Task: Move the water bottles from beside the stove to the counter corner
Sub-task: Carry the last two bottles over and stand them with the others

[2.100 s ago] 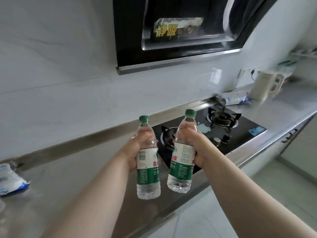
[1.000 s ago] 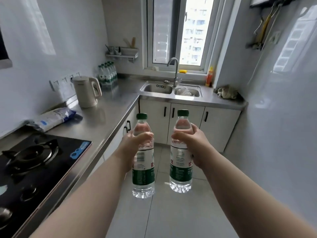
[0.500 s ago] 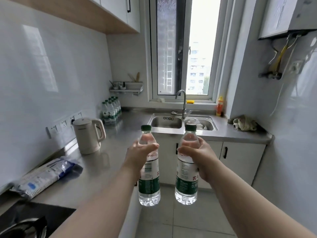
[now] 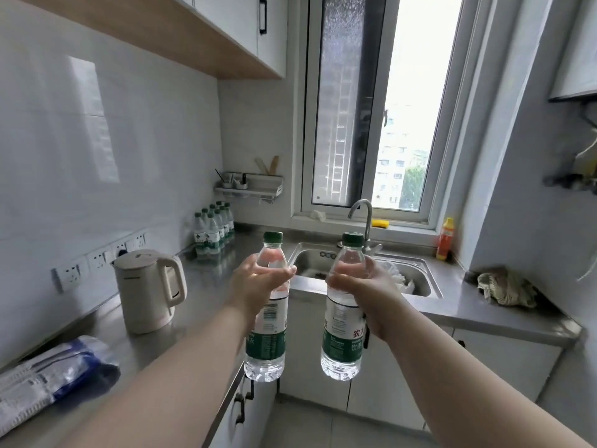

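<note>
I hold two clear water bottles with green caps and green labels upright in the air, side by side, in front of the sink. My left hand (image 4: 258,282) grips the left bottle (image 4: 267,337) around its upper half. My right hand (image 4: 361,287) grips the right bottle (image 4: 342,341) the same way. Both bottles hang past the counter edge, over the floor. Several more bottles of the same kind (image 4: 213,229) stand grouped in the far counter corner, under a small wall shelf.
A cream electric kettle (image 4: 147,287) stands on the steel counter (image 4: 206,282) at the left wall. A blue-and-white plastic pack (image 4: 48,379) lies nearer to me. Ahead are the sink (image 4: 361,270) with its tap, an orange bottle (image 4: 445,237) and a crumpled cloth (image 4: 504,287).
The view has swung from the stove toward the window end of the kitchen and closed in on the sink. Both hands still carry the bottles; the stove has left the frame.
</note>
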